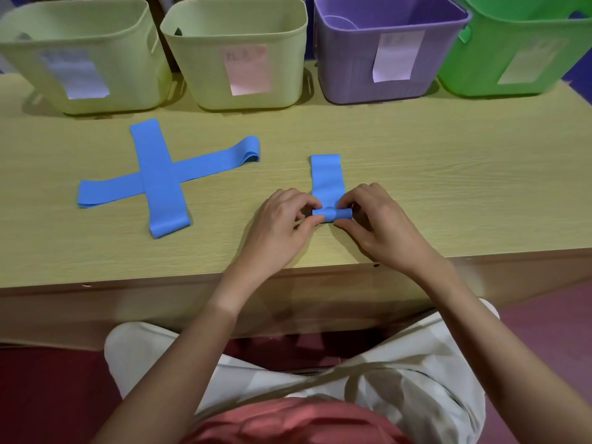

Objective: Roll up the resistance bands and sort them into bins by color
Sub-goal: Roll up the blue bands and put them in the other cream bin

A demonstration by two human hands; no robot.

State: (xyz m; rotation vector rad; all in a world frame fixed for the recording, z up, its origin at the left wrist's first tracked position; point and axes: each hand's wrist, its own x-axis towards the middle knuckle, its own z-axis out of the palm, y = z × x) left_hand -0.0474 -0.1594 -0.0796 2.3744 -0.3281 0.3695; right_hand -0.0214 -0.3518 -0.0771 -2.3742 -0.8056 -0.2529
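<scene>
So both hands are pinching the same blue band (pixel 327 184): left hand (pixel 282 225) on one end of the little roll, right hand (pixel 374 225) on the other, right near the desk (pixel 448 187) edge. Only the first bit is rolled, the rest lies flat stretching away from the fingers. Well off past the left hand, two more blue bands (pixel 160 181) sit crossed and unrolled. Can't tell if the bins (pixel 237 52) beyond hold anything yet, so I'd say it's early days.

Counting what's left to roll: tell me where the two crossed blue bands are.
In the head view, the crossed blue bands lie flat on the table, left of both hands, in front of the two pale green bins.
</scene>
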